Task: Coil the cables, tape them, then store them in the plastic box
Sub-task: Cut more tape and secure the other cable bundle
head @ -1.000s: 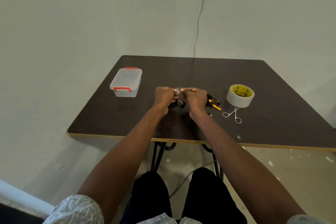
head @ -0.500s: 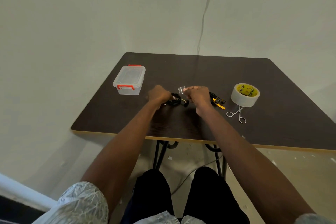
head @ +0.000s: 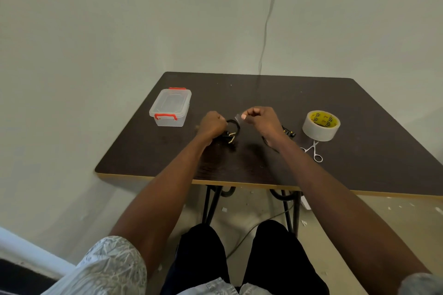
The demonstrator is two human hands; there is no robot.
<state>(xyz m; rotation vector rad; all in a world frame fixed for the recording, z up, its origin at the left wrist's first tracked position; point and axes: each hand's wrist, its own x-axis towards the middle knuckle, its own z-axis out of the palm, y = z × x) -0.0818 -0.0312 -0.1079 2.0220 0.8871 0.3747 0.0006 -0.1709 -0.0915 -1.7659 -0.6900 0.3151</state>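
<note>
Coiled black cable (head: pixel 232 128) is held just above the table (head: pixel 359 112) at frame centre, gripped by the left hand (head: pixel 212 124) with fingers curled round the bundle. A short strip of clear tape (head: pixel 237 117) is pinched between thumb and fingers of the right hand (head: pixel 260 117), right beside the top of the coil; whether the strip already touches the cable cannot be told.

Handling, as judged: the cable is light, flexible and springy, so the loops are expected to open if grip is relaxed. It is best held across the gathered loops, next to where the tape is to be wrapped. Plug ends hang below the coil and can swing. The tape strip is thin, limp and sticky; it is best held by one end only, or it will fold onto itself.

A second cable (head: pixel 288 131) with yellow parts lies right of the right wrist, mostly covered by that arm; coiled or loose cannot be told. The plastic box (head: pixel 170 107) sits at centre left, lid on, red latches apparently closed. The tape roll (head: pixel 321 125) and scissors (head: pixel 312 149) lie at centre right.

Hidden: left fingertips and much of the coil behind the fist. The tape strip is near-transparent, so its extent is hard to make out.
</note>
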